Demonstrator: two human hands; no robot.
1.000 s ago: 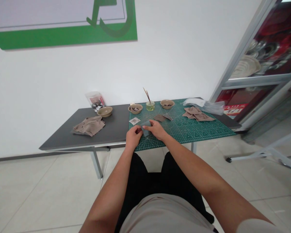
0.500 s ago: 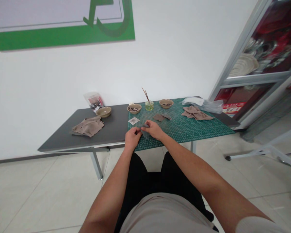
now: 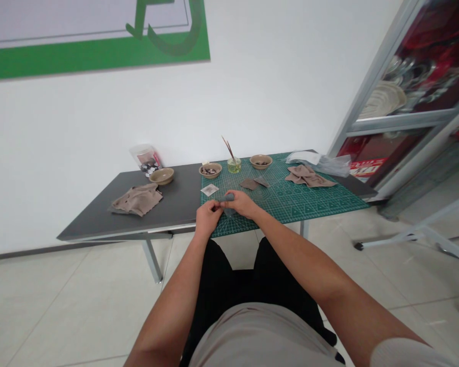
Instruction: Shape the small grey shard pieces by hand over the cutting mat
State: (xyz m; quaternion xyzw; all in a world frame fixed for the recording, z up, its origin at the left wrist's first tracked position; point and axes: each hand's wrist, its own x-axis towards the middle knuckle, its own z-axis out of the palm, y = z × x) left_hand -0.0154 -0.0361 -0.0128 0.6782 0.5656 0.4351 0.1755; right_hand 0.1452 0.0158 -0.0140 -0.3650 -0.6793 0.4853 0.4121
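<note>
Over the front edge of the green cutting mat point(image 3: 313, 202), both my hands pinch a small grey sheet point(image 3: 228, 198), its material too small to tell. My left hand point(image 3: 207, 218) is closed at the sheet's left side, thumb and fingers together. From the right, my right hand point(image 3: 241, 204) grips the sheet with its thumb and fingers, and the fingertips of both hands nearly meet. Part of the sheet is hidden by the fingers. Just beyond my hands lies a white square card point(image 3: 209, 189) with a grey mark. A brown square piece point(image 3: 249, 184) and a dark square piece point(image 3: 261, 181) lie behind my right hand.
Bowls with small dark and pale pieces point(image 3: 210, 170) point(image 3: 260, 162) flank a glass jar point(image 3: 234, 165) holding thin sticks. Left are another bowl point(image 3: 161, 176), a plastic bag point(image 3: 145, 158) and a brown cloth point(image 3: 136, 200). Right are a second cloth point(image 3: 308, 176) and clear plastic wrapping point(image 3: 334, 165).
The grey sheet has tilted or bent between my fingers, and its upper part now shows above my right fingertips. Both hands stay in nearly the same place; the view has shifted slightly.
</note>
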